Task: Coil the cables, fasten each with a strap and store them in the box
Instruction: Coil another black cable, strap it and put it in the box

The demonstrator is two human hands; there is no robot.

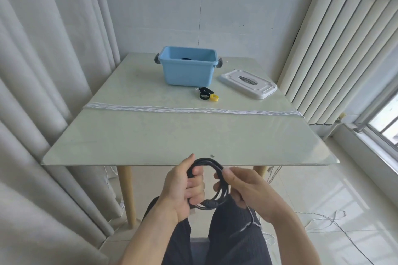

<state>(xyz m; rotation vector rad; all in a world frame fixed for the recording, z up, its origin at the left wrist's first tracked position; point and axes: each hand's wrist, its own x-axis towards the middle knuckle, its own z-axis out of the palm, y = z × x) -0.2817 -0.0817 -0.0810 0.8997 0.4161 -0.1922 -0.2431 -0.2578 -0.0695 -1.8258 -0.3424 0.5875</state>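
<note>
The coiling step is judged to be in hand: a black cable (pixel 206 183) is held in loops over the lap, just short of the table (pixel 150 135) edge, its left side gripped by the curled left hand (pixel 183 189) and its right side pinched by the right hand (pixel 243 187). A strap is called for next, and the black strap (pixel 204 93) and yellow strap (pixel 214 98) lie well apart from the hands, just before the open blue box (pixel 189 66), in which something dark is glimpsed. The white lid (pixel 247 84) rests beside the box, and only a white cord (pixel 193 110), stretched across the table, is seen in the reach.
</note>
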